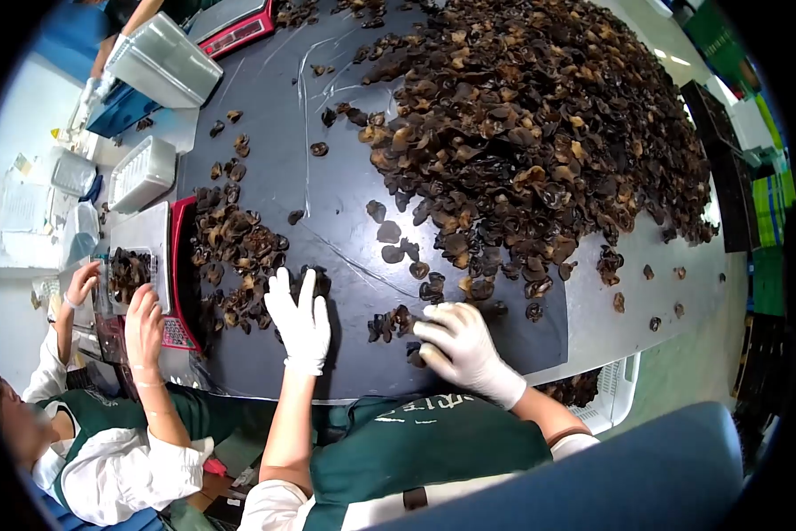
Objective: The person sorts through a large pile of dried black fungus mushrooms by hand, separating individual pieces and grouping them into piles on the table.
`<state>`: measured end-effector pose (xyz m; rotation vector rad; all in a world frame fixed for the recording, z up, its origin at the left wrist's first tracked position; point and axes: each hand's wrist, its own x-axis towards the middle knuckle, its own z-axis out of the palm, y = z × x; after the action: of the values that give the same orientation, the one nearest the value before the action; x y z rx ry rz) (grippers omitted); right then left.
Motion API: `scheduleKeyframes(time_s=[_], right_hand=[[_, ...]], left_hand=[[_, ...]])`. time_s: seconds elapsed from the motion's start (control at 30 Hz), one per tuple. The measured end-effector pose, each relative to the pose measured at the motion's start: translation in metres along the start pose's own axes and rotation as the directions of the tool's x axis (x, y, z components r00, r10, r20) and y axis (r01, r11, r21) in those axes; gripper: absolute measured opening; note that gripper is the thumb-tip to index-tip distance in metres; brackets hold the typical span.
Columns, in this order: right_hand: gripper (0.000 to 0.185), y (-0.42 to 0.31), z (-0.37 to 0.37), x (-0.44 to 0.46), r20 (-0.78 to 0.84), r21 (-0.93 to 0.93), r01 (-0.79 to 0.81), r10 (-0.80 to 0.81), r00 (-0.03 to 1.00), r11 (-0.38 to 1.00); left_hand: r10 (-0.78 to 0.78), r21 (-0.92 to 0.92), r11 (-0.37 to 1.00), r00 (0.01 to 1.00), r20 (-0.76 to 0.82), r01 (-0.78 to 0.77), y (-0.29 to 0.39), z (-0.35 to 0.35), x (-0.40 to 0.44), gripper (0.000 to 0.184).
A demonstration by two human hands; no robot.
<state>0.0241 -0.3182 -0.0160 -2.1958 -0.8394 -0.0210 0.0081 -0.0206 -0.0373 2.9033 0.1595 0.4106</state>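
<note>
My left hand [299,326], in a white glove, rests over the dark table mat with its fingers stretched and apart. Its fingertips lie beside the smaller heap of wood ear mushrooms [239,257], and a few dark pieces show just past the thumb. To the right, my right hand [469,350], gloved as well, has bent fingers spread apart near a small cluster of mushrooms [391,324]. One dark piece sits by its thumb; no mushroom is visibly gripped. A large mound of wood ear mushrooms [531,133] covers the far right of the table.
At left, a co-worker's hands [144,327] are at a mushroom-filled tray [131,273] on a red scale [182,265]. Clear plastic trays [141,174] stand behind it, with stacked ones [163,62] farther back. A white crate [624,394] holding mushrooms sits below the table's right edge.
</note>
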Motion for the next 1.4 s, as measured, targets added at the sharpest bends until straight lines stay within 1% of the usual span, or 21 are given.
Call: scheduleKeyframes(time_s=[0.03,0.1,0.13,0.2,0.27,0.37,0.47,0.53,0.6,0.67,0.73,0.8,0.9,0.93,1.0,1.07,1.1,1.2,1.27,1.33,1.4], right_hand=[[0.027,0.003,-0.012,0.024,-0.092,-0.006,0.048,-0.049,0.995,0.999],[0.018,0.022,-0.019,0.057,-0.128,-0.129,-0.035,0.018,0.992,0.991],[0.018,0.034,-0.014,0.071,-0.239,-0.199,-0.085,0.036,0.970,0.976],[0.022,0.056,-0.008,0.090,-0.156,-0.417,-0.199,0.146,0.977,0.887],[0.012,0.072,0.001,0.100,-0.201,-0.543,-0.124,0.015,0.979,0.830],[0.011,0.084,0.001,0.101,-0.129,-0.548,-0.116,0.053,0.990,0.829],[0.004,0.068,-0.020,0.101,-0.248,-0.174,-0.186,0.139,0.959,0.967],[0.005,0.056,-0.022,0.103,-0.316,-0.167,-0.175,0.116,0.942,0.970],[0.013,0.031,-0.024,0.109,-0.186,0.158,-0.347,0.373,0.909,0.924],[0.027,0.032,-0.010,0.115,-0.035,0.093,-0.393,0.398,0.917,0.915],[0.029,0.053,0.020,0.114,-0.025,-0.241,-0.230,0.231,0.973,0.943],[0.028,0.066,0.036,0.109,-0.079,-0.305,-0.157,0.140,0.987,0.939],[0.022,0.058,0.016,0.109,-0.026,-0.081,-0.214,0.212,0.977,0.974],[0.021,0.046,0.002,0.110,0.030,0.023,-0.335,0.334,0.942,0.942],[0.019,0.033,-0.010,0.103,0.116,0.050,-0.245,0.238,0.964,0.968],[0.018,0.030,0.005,0.089,0.215,0.038,-0.053,0.044,0.976,0.998],[0.018,0.026,0.015,0.083,0.195,0.098,0.085,-0.103,0.975,0.992],[0.023,0.010,0.038,0.076,0.418,-0.010,0.107,-0.093,0.904,0.994],[0.025,0.012,0.035,0.075,0.388,0.055,0.090,-0.104,0.916,0.994],[0.025,0.006,0.015,0.072,0.253,0.267,-0.015,-0.055,0.966,0.964],[0.025,0.003,-0.027,0.062,0.213,0.331,-0.131,0.061,0.975,0.935]], left_hand=[[0.022,-0.016,1.000,1.000,0.004,-0.022,0.006,-0.003,-0.003,0.048],[0.060,-0.135,0.989,0.998,0.019,-0.057,0.021,-0.003,-0.006,0.045],[0.084,-0.169,0.983,0.996,0.036,-0.076,0.029,-0.003,-0.008,0.044],[0.098,-0.230,0.969,0.994,0.050,-0.084,0.038,0.002,-0.010,0.042],[0.106,-0.257,0.962,0.994,0.042,-0.091,0.042,0.005,-0.012,0.041],[0.179,-0.289,0.944,0.983,0.035,-0.161,0.047,-0.001,-0.013,0.041],[0.282,-0.342,0.906,0.959,0.043,-0.251,0.055,-0.006,-0.012,0.044],[0.307,-0.404,0.882,0.947,0.098,-0.244,0.061,-0.007,-0.013,0.047],[0.314,-0.394,0.884,0.944,0.100,-0.252,0.066,-0.008,-0.013,0.051],[0.304,-0.397,0.889,0.942,0.144,-0.226,0.070,-0.009,-0.014,0.055],[0.297,-0.399,0.894,0.936,0.190,-0.203,0.070,-0.013,-0.015,0.057],[0.256,-0.409,0.904,0.926,0.278,-0.127,0.068,-0.020,-0.020,0.057],[0.235,-0.453,0.888,0.928,0.289,-0.084,0.057,-0.020,-0.030,0.049],[0.230,-0.474,0.877,0.936,0.266,-0.080,0.055,-0.020,-0.033,0.045],[0.222,-0.496,0.864,0.950,0.219,-0.088,0.051,-0.019,-0.037,0.040],[0.149,-0.503,0.865,0.960,0.238,-0.009,0.045,-0.014,-0.044,0.037],[0.117,-0.517,0.855,0.960,0.253,0.032,0.046,-0.018,-0.040,0.035],[0.022,-0.453,0.889,0.981,0.194,0.069,0.035,-0.021,-0.031,0.031],[-0.095,-0.322,0.931,0.967,0.238,0.171,0.024,-0.029,-0.024,0.037],[-0.080,-0.272,0.958,0.996,0.036,0.087,0.014,-0.030,-0.016,0.046],[-0.094,-0.232,0.968,0.995,0.017,0.096,0.012,-0.035,-0.006,0.053]])
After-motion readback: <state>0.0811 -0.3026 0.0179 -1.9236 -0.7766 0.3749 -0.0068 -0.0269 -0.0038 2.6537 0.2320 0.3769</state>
